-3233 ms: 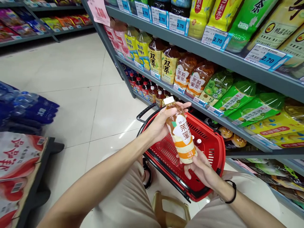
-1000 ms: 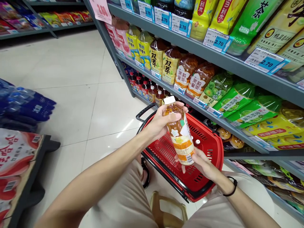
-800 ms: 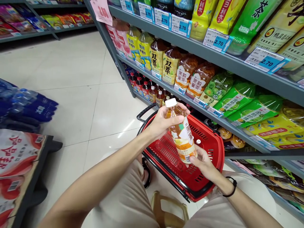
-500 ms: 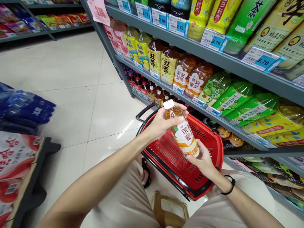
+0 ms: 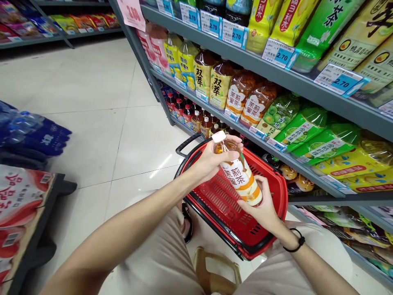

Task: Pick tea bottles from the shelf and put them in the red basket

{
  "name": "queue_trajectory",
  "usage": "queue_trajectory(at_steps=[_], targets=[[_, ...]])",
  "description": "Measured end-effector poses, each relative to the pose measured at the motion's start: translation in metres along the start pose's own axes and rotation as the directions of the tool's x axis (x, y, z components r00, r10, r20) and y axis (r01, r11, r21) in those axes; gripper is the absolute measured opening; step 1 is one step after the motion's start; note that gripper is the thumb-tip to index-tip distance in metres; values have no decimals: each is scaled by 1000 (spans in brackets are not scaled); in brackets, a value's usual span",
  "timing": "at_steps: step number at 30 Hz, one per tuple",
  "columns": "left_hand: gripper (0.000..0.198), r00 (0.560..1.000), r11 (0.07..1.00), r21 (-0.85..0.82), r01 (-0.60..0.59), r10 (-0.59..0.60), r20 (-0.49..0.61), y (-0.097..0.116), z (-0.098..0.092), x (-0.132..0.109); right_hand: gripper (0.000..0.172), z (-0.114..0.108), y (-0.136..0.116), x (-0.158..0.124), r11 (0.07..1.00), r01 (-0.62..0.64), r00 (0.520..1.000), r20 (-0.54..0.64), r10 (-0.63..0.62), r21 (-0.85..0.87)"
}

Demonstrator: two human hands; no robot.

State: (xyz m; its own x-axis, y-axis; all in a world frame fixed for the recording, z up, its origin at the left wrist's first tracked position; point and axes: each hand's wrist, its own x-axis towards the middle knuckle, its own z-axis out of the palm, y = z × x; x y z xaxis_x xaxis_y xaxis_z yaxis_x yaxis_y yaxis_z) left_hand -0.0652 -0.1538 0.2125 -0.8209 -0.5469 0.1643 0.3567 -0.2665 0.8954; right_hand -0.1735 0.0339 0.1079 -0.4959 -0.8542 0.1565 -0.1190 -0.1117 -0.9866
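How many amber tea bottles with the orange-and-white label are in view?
3. The held bottle sits between the left hand and right hand over the red basket; two shelf bottles stand side by side, right of the yellow-labelled bottles. More may be hidden behind them.

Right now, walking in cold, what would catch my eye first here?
The amber tea bottle, tilted, white cap up, held by the left hand near its neck and the right hand at its base. Just beneath sits a red basket on the floor, beside a shelf crowded with bright drink bottles.
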Motion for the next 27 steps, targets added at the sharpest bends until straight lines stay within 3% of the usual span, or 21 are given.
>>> queue_trajectory(at_steps=[1, 3, 4, 5, 6, 12, 18, 22, 27], targets=[[45, 1000, 1000, -14, 0, 0, 12, 2, -1, 0, 63, 0, -4, 1, 978, -123, 982, 160, 96, 166], [49, 999, 999, -34, -18, 19, 34, 5, -4, 0, 60, 1, -13, 2, 827, -406, 855, 480, 195, 388], [49, 998, 999, -37, -34, 35, 47, 7, -5, 1, 60, 2, -17, 3, 752, -500, 791, 580, 195, 430], [47, 997, 998, -35, -49, 51, 61, 9, -6, 1, 58, 4, -21, 3, 708, -543, 758, 626, 183, 451], [46, 995, 998, -29, -64, 65, 74, 10, -7, 1, 53, 6, -23, 3, 697, -544, 757, 631, 168, 468], [39, 992, 995, 31, -97, 93, 89, 13, -12, 4, 44, 10, -19, 1, 810, -315, 899, 429, 88, 495], [42, 984, 979, 152, -139, 120, 128, 10, -15, 4, 48, 5, -6, -5, 954, -110, 988, 133, 75, 279], [40, 970, 959, 207, -193, 154, 188, 6, -15, 3, 55, 6, 6, -8, 998, 60, 997, -54, -59, 22], [40, 971, 953, 243, -183, 137, 195, 3, -14, 4, 63, 7, 18, -9, 988, 108, 977, -174, -127, -114]])
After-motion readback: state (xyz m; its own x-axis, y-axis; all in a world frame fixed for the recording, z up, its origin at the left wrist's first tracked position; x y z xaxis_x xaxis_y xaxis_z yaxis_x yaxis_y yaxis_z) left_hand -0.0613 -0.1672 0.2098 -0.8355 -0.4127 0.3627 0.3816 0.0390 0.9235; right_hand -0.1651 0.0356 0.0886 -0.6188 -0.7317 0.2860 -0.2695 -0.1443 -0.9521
